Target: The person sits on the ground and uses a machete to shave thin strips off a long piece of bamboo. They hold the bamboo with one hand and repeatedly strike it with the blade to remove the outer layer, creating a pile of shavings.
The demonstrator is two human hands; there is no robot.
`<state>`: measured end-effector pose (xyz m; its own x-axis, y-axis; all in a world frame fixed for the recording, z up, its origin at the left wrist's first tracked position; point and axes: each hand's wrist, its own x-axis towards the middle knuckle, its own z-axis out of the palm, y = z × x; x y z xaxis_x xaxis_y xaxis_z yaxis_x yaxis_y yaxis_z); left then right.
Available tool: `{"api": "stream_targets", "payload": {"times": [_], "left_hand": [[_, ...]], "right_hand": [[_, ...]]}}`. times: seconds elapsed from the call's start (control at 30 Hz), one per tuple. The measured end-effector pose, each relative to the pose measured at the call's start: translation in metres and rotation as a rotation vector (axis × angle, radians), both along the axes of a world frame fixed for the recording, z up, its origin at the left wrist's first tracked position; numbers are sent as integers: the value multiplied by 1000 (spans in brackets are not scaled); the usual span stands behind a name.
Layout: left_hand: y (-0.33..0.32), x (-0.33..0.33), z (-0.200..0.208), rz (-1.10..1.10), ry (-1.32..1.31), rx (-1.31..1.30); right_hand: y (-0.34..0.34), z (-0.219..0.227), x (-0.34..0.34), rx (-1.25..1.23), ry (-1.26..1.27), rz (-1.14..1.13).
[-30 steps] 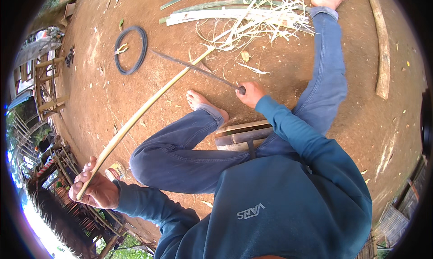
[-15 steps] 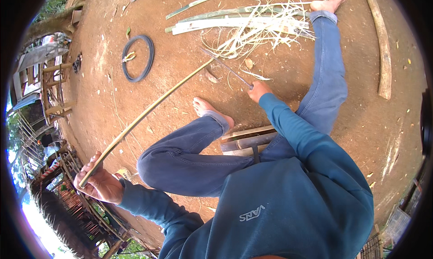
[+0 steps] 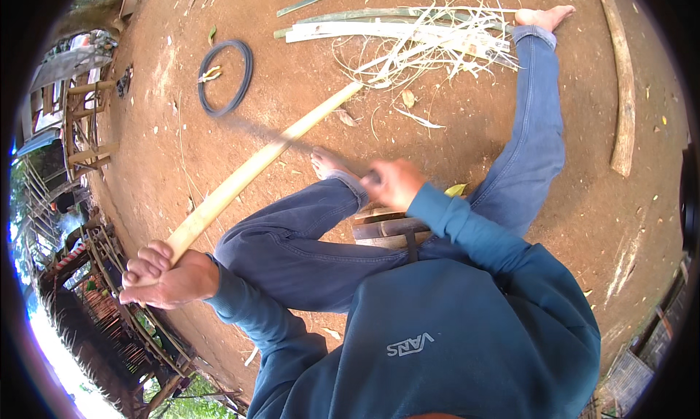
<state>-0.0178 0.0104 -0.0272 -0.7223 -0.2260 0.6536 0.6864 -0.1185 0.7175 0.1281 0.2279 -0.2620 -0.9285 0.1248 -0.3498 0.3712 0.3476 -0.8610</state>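
My left hand (image 3: 175, 277) is closed around the near end of a long, pale bamboo slat (image 3: 233, 194). The slat slants up and away to the right, its broad face showing, and its far end reaches the edge of a heap of shavings (image 3: 430, 51). In my right hand (image 3: 401, 185) is the dark handle of a long knife (image 3: 264, 133), fingers wrapped round it. Motion smears the blade, which points left and crosses the slat; whether it touches the slat I cannot tell.
Several split bamboo pieces (image 3: 350, 32) lie under the shavings. A black coil (image 3: 249, 72) with yellow-handled pliers (image 3: 211, 74) rests on the dirt at the left. Bamboo poles (image 3: 383, 230) lie between my legs. A long wooden pole (image 3: 623, 120) is at the right.
The slat has turned from its narrow edge to its broad face. My right hand has come nearer and left, and the knife blade has swung left across the slat.
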Motion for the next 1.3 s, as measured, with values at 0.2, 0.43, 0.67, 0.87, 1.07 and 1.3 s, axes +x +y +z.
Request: {"api": "stream_targets", "payload": {"times": [0.2,0.43,0.67,0.87,1.07,1.3], "left_hand": [[0,9,0,134,62,8],[-11,7,-5,178,91,5],[-4,1,-3,278,58,-50],[6,-4,-3,393,53,-51],[1,-12,0,387,-37,-72],[-18,2,5,-213,-65,74]], "right_hand": [[-33,28,-4,7,475,33],[-1,-53,-25,108,26,-99],[-5,-93,-24,-25,28,-211],[25,-148,-12,193,-169,-213],[37,-169,-10,184,-320,-234],[8,-86,-14,28,-116,-188]]}}
